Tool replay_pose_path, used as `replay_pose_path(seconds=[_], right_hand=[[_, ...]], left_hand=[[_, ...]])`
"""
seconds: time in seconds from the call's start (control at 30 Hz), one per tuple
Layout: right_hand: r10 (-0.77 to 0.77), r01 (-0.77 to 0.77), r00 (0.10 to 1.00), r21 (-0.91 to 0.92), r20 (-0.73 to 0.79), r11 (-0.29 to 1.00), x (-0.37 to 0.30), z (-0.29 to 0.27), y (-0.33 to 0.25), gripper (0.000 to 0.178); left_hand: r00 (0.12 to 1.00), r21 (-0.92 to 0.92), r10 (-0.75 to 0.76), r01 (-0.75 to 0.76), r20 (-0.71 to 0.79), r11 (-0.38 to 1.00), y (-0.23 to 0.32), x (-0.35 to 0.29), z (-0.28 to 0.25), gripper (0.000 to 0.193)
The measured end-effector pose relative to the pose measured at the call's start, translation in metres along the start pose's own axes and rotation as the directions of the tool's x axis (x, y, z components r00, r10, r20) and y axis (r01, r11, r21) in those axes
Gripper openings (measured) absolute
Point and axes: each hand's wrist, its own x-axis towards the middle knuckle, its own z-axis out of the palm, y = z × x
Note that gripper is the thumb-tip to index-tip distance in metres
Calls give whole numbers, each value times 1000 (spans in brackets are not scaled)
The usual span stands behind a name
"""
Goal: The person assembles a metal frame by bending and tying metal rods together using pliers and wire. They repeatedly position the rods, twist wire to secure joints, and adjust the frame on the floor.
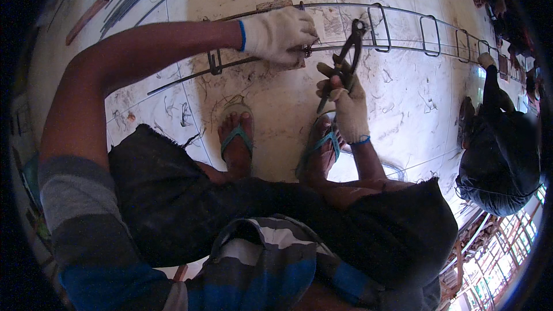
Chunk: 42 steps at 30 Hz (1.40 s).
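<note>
A long cage of thin steel bars (403, 48) with square wire stirrups (430, 35) lies across the floor in front of me. My left hand (276, 31), in a white knitted glove with a blue cuff, is over the cage with its fingers curled beside a stirrup. Dark tie wire (307, 51) shows just under those fingertips; what they pinch is hidden. Gloved in the same way, my right hand (351, 106) grips dark pincers (350, 41) by the handles. The jaws point away from me, near the lower bar and right of my left hand.
Wood blocks (273, 5) lie beneath the cage. Loose steel rods (129, 1) and a reddish wooden strip (87, 18) are at the upper left. Wire scraps litter the tiled floor (403, 109). Another person (501, 150) crouches at the right, a gloved hand (487, 59) on the cage's far end.
</note>
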Motion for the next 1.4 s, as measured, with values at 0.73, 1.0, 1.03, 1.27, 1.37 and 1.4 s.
replay_pose_path(seconds=[0.73, 1.0, 1.03, 1.27, 1.37, 1.4], right_hand=[[-36, 279, 940, -826, 339, -490, 15, -63, -107, 80], [99, 449, 825, -541, 556, -711, 52, -25, -146, 77], [92, 412, 823, -477, 561, -776, 56, -19, -154, 77], [57, 386, 670, -282, 740, -878, 71, 20, -196, 56], [166, 453, 657, -209, 736, -867, 64, 45, -184, 50], [170, 468, 679, -243, 714, -850, 63, 49, -178, 47]], left_hand=[[919, 324, -207, 94, 334, 941, -6, 8, -30, 76], [879, 348, -312, 184, 359, 919, -12, 4, -33, 80], [877, 354, -332, 205, 349, 913, -9, 3, -32, 79], [854, 326, -375, 261, 361, 909, -6, 6, -42, 74], [841, 282, -394, 302, 370, 911, -7, 1, -42, 74], [844, 271, -389, 302, 370, 914, -9, 1, -41, 74]])
